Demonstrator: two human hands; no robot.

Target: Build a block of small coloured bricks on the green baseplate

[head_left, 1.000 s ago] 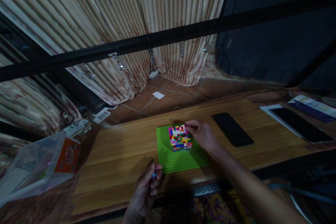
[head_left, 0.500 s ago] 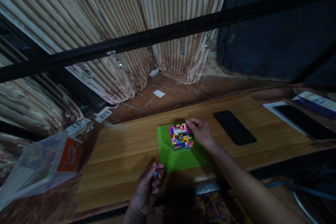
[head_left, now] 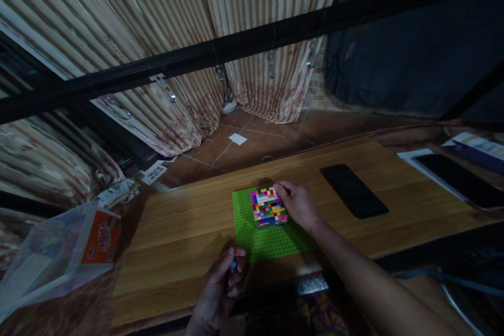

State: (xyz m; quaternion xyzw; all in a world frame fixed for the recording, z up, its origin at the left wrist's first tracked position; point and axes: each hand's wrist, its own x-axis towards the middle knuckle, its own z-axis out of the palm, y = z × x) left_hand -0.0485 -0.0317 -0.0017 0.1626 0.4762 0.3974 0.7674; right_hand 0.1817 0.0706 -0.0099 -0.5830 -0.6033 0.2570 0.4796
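Note:
A block of many-coloured toy bricks (head_left: 269,207) stands on a green studded baseplate (head_left: 271,244) on the wooden board. My right hand (head_left: 297,202) reaches over the plate's right side, its thumb and forefinger pinched at the block's far right corner. Whatever lies between those fingertips is hidden. Low and to the left, my left hand (head_left: 220,283) is curled near the plate's front left corner. A small blue toy brick (head_left: 233,265) shows between its fingers.
Right of the plate lies a black phone (head_left: 354,191); a dark tablet-like slab (head_left: 462,177) rests on white paper farther right. A clear plastic bin (head_left: 51,268) with an orange label stands left of the board. A dark bar (head_left: 220,50) crosses before the curtains.
My right hand has shifted slightly left and stays at the block's far right corner. The left hand keeps its curl around the blue brick. The whole view has moved a little.

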